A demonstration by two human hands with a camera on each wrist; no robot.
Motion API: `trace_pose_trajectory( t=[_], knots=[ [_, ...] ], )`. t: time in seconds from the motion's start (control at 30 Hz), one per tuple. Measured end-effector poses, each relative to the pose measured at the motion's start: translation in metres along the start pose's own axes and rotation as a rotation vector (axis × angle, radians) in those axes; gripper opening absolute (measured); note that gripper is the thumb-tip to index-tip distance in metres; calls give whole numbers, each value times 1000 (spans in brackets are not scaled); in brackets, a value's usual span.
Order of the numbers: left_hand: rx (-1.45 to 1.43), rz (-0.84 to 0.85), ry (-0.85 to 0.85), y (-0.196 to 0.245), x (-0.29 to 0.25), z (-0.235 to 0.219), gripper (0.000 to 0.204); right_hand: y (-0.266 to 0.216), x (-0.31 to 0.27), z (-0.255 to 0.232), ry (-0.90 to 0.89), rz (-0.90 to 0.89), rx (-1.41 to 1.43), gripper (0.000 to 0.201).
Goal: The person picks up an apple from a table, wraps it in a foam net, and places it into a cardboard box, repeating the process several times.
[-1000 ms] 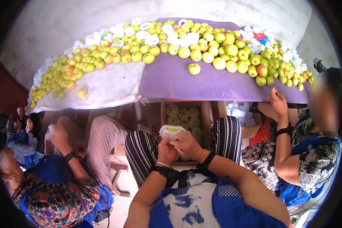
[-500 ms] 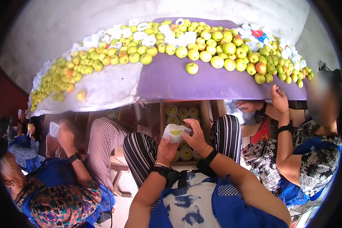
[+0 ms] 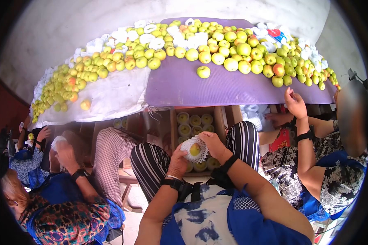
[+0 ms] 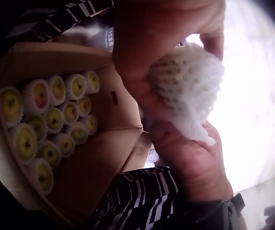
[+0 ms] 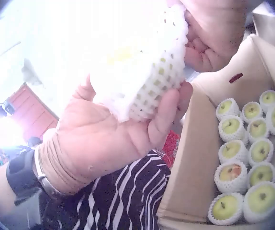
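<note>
A yellow-green apple in a white foam net (image 3: 195, 149) is held over my lap by both hands. My left hand (image 3: 183, 154) cups the net from below and the left, its fingers curled round it. My right hand (image 3: 207, 141) grips the net's right side and top edge. In the left wrist view the foam net (image 4: 187, 84) sits between my left hand (image 4: 161, 43) above and my right hand (image 4: 195, 158) below. The right wrist view shows the net (image 5: 142, 76) cradled in the left hand's palm (image 5: 108, 134). Below stands a cardboard box (image 3: 219, 122) with several netted apples (image 3: 195, 121).
A table with a purple mat (image 3: 229, 87) and a white cloth (image 3: 114, 96) carries a long heap of green-yellow apples (image 3: 216, 45) and loose foam nets (image 3: 149, 38). One apple (image 3: 203, 72) lies apart. People sit close on the left (image 3: 65, 196) and the right (image 3: 323, 163).
The netted apple has turned so its open end faces up, with the fruit showing, and it sits slightly lower and to the right. The person on the right has raised a hand to the table edge.
</note>
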State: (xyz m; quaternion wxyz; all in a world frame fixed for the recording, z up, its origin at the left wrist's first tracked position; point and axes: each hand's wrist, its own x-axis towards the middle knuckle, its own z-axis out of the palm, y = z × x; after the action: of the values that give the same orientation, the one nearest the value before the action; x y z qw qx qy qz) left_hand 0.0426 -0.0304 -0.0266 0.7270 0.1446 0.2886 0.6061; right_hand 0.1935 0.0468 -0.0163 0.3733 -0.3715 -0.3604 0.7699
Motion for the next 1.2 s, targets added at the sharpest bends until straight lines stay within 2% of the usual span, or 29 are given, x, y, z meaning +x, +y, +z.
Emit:
trace_pose_trajectory(
  t=[0.03,0.1,0.13,0.2,0.33,0.4,0.6,0.73,0.93,1.1,1.17,1.2],
  knots=[
    [-1,0,-1,1,0,0,52,-2,0,1,1,0,-1,17],
    [-50,-6,-59,2,0,1,53,-5,0,4,27,121,121,14],
    [-51,-4,-60,2,0,1,53,-3,2,3,26,121,119,14],
    [-175,-39,9,1,0,-2,52,4,6,-1,14,55,-71,12],
    [-276,34,46,-2,4,-10,50,4,3,-6,-46,55,-114,10],
    [-303,22,57,-1,4,-9,48,5,4,-10,-109,154,37,11],
    [-331,43,-11,-2,6,-2,50,-3,-4,8,-91,119,355,16],
    [-305,15,-54,-2,3,2,50,12,3,3,26,85,336,14],
    [-234,-14,-117,-2,2,2,50,20,5,5,162,-160,126,10],
    [-251,-73,-175,-6,1,-2,52,29,12,4,315,-175,64,13],
    [-299,-64,-169,-7,2,1,52,33,11,1,398,-277,-283,20],
    [-345,-53,-164,-7,2,0,52,37,10,1,399,-278,-283,20]
  ],
)
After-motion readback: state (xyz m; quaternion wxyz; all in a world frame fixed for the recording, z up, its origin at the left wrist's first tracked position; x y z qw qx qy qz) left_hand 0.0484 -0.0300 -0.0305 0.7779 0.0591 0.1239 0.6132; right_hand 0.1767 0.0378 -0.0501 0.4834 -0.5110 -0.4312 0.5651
